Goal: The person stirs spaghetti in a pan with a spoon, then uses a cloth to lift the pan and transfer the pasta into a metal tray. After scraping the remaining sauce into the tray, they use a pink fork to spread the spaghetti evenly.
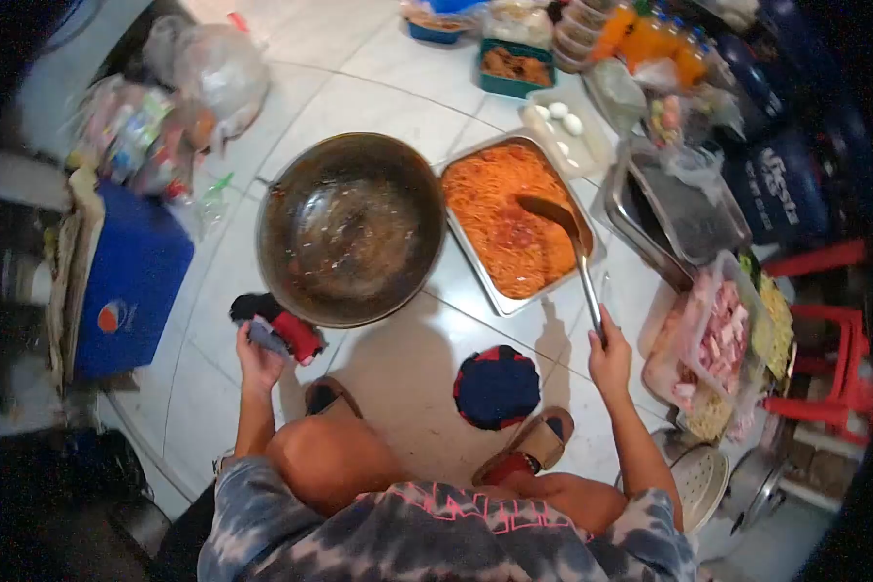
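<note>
My right hand (609, 361) is closed round the dark grip of a long-handled spatula (584, 276). Its broad head rests over orange-red spaghetti (504, 213) that fills a rectangular metal tray (502, 308). To the left of the tray stands a wide, dark wok (351, 228), its inside smeared with oily residue. Just off the wok's lower left side, my left hand (259, 361) grips a folded potholder (296, 335) in black, red and grey cloth. Another round potholder (497, 388), dark blue with a red edge, lies on the floor between my feet.
Boiled eggs (565, 121) sit in a container behind the tray. At the right are a stacked metal pan (684, 199), a plastic tub of cut meat (723, 325) and red stools (829, 359). A blue box (131, 281) and filled plastic bags (218, 78) stand at the left.
</note>
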Demonstrator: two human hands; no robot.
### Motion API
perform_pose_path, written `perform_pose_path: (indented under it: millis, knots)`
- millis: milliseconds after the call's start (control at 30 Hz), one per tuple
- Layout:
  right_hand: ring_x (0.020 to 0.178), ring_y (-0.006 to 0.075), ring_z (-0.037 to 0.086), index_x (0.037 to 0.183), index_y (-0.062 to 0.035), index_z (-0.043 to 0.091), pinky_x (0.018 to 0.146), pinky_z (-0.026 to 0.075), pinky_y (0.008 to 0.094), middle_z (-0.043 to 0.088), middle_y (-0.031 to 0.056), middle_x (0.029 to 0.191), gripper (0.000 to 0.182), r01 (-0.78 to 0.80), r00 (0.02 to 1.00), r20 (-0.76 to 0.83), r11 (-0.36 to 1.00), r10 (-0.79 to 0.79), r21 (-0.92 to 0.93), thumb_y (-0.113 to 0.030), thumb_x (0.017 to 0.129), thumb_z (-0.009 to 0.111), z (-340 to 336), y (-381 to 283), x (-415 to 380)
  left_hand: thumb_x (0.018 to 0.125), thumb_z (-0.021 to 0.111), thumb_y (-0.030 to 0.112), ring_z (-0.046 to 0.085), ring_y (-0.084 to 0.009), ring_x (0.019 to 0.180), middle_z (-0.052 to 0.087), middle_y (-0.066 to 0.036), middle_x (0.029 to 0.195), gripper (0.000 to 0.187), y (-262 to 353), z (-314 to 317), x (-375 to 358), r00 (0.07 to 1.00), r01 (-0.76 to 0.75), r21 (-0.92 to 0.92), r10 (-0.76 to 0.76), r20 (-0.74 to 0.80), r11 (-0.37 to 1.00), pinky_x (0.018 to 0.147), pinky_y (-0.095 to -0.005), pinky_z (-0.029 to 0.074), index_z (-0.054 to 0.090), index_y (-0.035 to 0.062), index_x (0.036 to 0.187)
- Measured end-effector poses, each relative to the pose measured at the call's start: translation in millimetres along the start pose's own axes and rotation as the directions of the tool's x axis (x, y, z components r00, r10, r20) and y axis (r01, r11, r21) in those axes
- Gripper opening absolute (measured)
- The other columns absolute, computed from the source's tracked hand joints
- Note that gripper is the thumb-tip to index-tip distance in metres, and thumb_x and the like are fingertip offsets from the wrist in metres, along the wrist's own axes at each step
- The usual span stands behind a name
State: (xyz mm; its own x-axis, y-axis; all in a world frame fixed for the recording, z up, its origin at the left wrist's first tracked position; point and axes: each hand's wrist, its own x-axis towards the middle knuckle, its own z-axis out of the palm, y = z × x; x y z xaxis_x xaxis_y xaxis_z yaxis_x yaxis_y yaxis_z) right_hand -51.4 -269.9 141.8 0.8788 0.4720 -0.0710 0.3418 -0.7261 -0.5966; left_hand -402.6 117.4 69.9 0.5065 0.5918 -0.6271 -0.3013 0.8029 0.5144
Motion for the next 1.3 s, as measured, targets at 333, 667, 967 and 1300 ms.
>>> perform_pose_path:
  millis: [333, 667, 967, 1300]
  knots:
    - [0.068, 0.0366, 0.051, 0.112, -0.0047, 0.041, 0.062, 0.040, 0.0407, 0.053, 0.0222, 0.075, 0.037, 0.025, 0.998, -0.052, 0.995, -0.030, -0.092, -0.013, 0.077, 0.046, 3, 22, -3, 0.075, 0.044, 0.040, 0.049, -0.0195, 0.093, 0.052, -0.004, 0.099, 0.035, -8, 11, -1, 1.000, 0.027, 0.075, -0.027, 0.012, 0.997, 0.079, -0.0355, 0.040, 0.050, 0.0134, 0.096]
    - [0.051, 0.0146, 0.047, 0.117, -0.0088, 0.040, 0.049, 0.039, 0.0285, 0.048, 0.0085, 0.060, 0.042, -0.048, 0.999, 0.012, 0.998, 0.048, -0.044, -0.013, 0.077, 0.050, 10, 41, 6, 0.076, 0.041, 0.037, 0.053, -0.0193, 0.083, 0.056, -0.002, 0.088, 0.030, -7, 17, -2, 0.998, -0.057, 0.065, 0.060, -0.032, 0.996, 0.076, -0.0354, 0.041, 0.052, 0.0139, 0.091]
    - [0.044, 0.0037, 0.033, 0.107, -0.0052, 0.044, 0.034, 0.026, 0.0171, 0.041, -0.0027, 0.063, 0.030, -0.706, 0.574, 0.817, 0.543, 0.061, 0.456, -0.015, 0.079, 0.046, 46, -114, 24, 0.073, 0.041, 0.040, 0.050, -0.0244, 0.090, 0.054, -0.007, 0.097, 0.037, -29, 24, -6, 0.973, 0.225, 0.149, -0.229, 0.009, 0.963, 0.081, -0.0430, 0.037, 0.050, 0.0112, 0.095]
    - [0.065, 0.0122, 0.050, 0.120, -0.0029, 0.027, 0.049, 0.044, 0.0217, 0.052, 0.0086, 0.089, 0.048, -0.715, 0.458, 0.889, 0.593, -0.003, 0.371, -0.007, 0.077, 0.047, 131, -153, 42, 0.071, 0.038, 0.031, 0.042, -0.0286, 0.103, 0.047, -0.010, 0.110, 0.043, -52, 32, -4, 0.963, 0.233, 0.019, -0.233, 0.134, 0.972, 0.090, -0.0478, 0.025, 0.045, 0.0065, 0.105]
